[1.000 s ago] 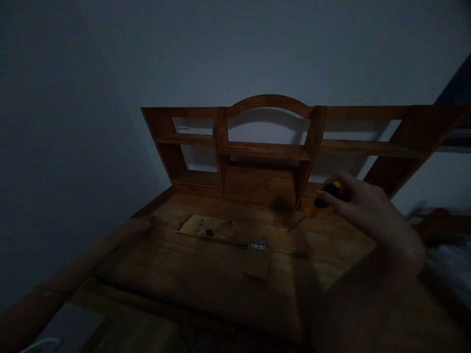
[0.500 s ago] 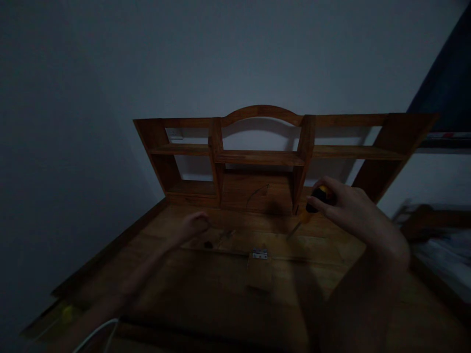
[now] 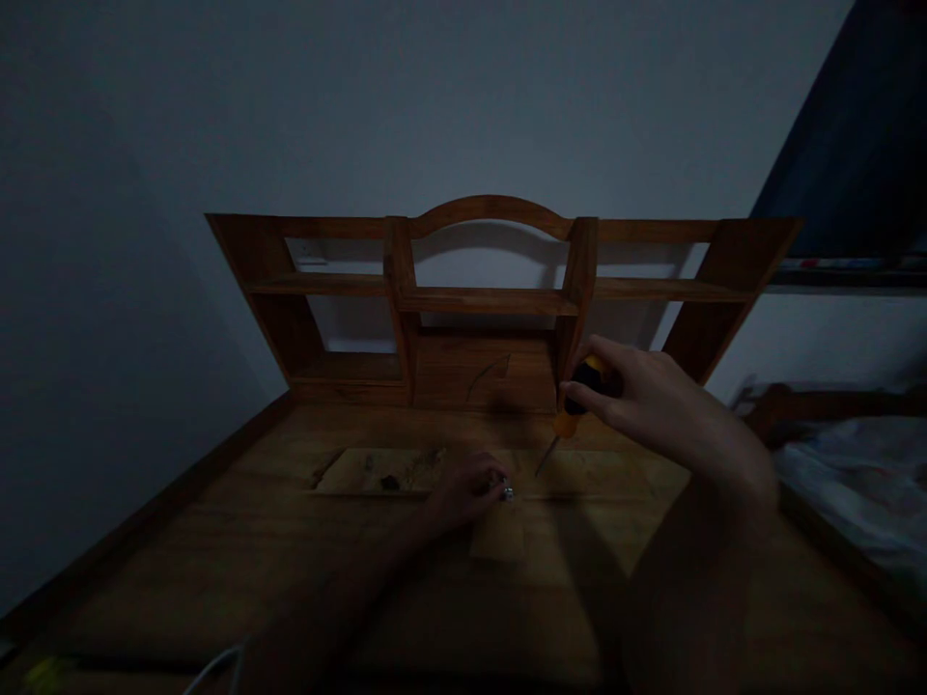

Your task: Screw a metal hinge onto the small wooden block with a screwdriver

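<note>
My right hand (image 3: 623,386) is wrapped round the yellow and black handle of a screwdriver (image 3: 569,422). Its thin shaft slants down to the left, with the tip above the wooden board. My left hand (image 3: 467,490) is at a small metal hinge (image 3: 508,493), fingers pinched together and covering most of it. Whatever is between those fingertips is too small and dark to make out. The hinge lies at the far end of a small wood block (image 3: 498,537), on or beside a long, pale wooden strip (image 3: 586,473).
A wooden shelf unit (image 3: 489,301) stands at the back of the desktop (image 3: 290,541) against the wall. Left of my left hand, a small dark item (image 3: 389,482) lies on the strip. A white cable (image 3: 217,661) is at the front left, with something yellow (image 3: 44,674) near the corner.
My left hand has moved right, from near the small dark item to the hinge. My right hand still holds the screwdriver, tip off the wood. The view has shifted slightly.
</note>
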The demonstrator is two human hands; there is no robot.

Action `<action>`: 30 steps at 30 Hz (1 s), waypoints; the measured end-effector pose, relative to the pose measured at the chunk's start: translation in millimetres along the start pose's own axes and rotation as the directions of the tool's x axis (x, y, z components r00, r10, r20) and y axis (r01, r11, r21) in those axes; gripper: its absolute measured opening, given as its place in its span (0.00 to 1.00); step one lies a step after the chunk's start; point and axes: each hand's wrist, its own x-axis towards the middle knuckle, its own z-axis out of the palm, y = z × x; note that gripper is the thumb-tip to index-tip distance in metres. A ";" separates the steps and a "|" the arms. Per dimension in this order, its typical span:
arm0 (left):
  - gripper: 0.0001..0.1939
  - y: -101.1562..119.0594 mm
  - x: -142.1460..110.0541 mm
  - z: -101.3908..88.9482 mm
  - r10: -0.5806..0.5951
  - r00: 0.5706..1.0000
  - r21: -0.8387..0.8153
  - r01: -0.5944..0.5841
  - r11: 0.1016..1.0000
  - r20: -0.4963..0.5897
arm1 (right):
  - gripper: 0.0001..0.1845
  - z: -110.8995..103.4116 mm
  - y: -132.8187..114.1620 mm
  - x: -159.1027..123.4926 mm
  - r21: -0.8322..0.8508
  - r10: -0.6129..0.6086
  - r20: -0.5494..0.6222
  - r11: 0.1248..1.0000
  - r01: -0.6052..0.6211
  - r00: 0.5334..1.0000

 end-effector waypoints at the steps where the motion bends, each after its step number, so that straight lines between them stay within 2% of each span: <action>1: 0.07 0.1 0.2 -0.8 0.009 1.000 0.012 -0.009 1.000 0.009 | 0.12 -0.4 -2.2 -0.9 -0.003 -0.010 -0.001 1.000 0.010 1.000; 9: 0.06 5.4 -0.8 -1.4 0.008 0.999 0.036 -0.010 0.999 0.046 | 0.10 -6.8 -19.8 -14.0 0.016 -0.088 -0.037 0.996 0.089 0.995; 15: 0.07 7.8 -0.5 -1.4 0.043 0.996 0.117 -0.052 0.992 0.076 | 0.11 -8.5 -15.8 -17.0 0.019 -0.079 -0.035 0.997 0.080 0.996; 21: 0.07 8.2 0.1 -4.0 0.072 0.997 0.144 -0.073 0.987 0.008 | 0.13 -7.2 -12.3 -14.7 0.003 -0.063 -0.052 0.998 0.063 0.997; 30: 0.08 7.2 0.4 -3.1 0.117 0.992 0.151 -0.124 0.981 0.055 | 0.10 -6.9 -17.1 -11.2 0.029 -0.108 -0.034 0.994 0.109 0.994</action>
